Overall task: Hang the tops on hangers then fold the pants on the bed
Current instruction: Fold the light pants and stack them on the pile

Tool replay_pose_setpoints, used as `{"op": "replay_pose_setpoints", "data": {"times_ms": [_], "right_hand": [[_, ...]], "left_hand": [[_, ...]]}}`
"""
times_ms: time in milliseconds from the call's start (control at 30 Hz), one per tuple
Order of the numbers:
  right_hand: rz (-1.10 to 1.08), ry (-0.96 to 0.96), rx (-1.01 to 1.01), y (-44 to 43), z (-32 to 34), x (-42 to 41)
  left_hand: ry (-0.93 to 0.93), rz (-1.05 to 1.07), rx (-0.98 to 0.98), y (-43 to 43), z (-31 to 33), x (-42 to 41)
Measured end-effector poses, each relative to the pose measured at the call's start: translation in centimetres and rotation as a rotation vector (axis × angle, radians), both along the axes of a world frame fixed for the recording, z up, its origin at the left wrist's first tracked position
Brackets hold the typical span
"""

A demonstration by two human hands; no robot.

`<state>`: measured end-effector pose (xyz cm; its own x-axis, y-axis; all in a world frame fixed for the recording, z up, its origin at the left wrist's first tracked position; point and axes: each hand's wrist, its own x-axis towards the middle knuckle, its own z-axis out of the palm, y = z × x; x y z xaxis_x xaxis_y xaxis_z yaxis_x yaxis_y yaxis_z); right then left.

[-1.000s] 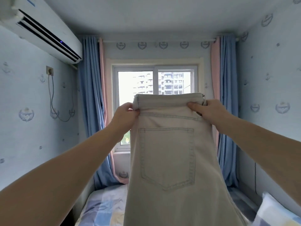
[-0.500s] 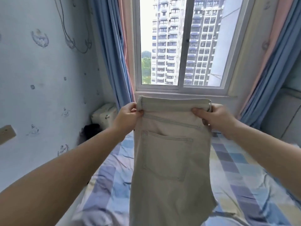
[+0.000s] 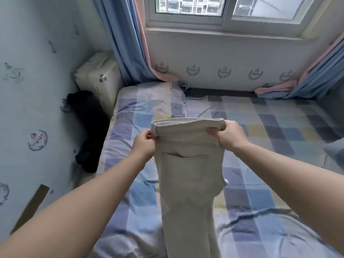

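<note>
Now both hands, left hand (image 3: 143, 144) and right hand (image 3: 228, 135), pinch the pants (image 3: 188, 175) waistband, each grip clamped, ready to be laid flat on the bed (image 3: 279, 138) for folding.

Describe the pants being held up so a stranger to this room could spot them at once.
Find the blue-checked bed below the window. Over its middle, the left hand and the right hand pinch a waistband at either end. The pants hanging from it are plain pale beige with a back pocket showing, unlike the checked bed and blue-pink curtains.
</note>
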<state>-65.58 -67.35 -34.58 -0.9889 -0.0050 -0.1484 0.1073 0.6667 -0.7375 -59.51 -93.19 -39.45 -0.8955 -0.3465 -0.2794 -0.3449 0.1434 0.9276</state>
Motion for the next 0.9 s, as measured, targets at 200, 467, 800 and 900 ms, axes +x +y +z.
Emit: {"op": "replay_pose_setpoints", "data": {"times_ms": [200, 467, 800, 900], "right_hand": [[-0.13, -0.02, -0.033, -6.8, -11.2, -11.9], [-0.187, -0.11, -0.043, -10.3, -29.1, -20.8], [0.265, -0.336, 0.413, -8.0, -39.1, -12.5], [0.37, -0.343, 0.571, -6.7, -38.2, -9.9]], "left_hand": [[-0.072, 0.078, 0.003, -5.1, -11.8, -12.5], [-0.131, 0.048, 0.033, -6.8, -27.9, -21.8], [-0.265, -0.318, -0.306, -2.3, -36.5, -13.3], [-0.304, -0.373, -0.357, -1.3, -35.8, -10.5]]}}
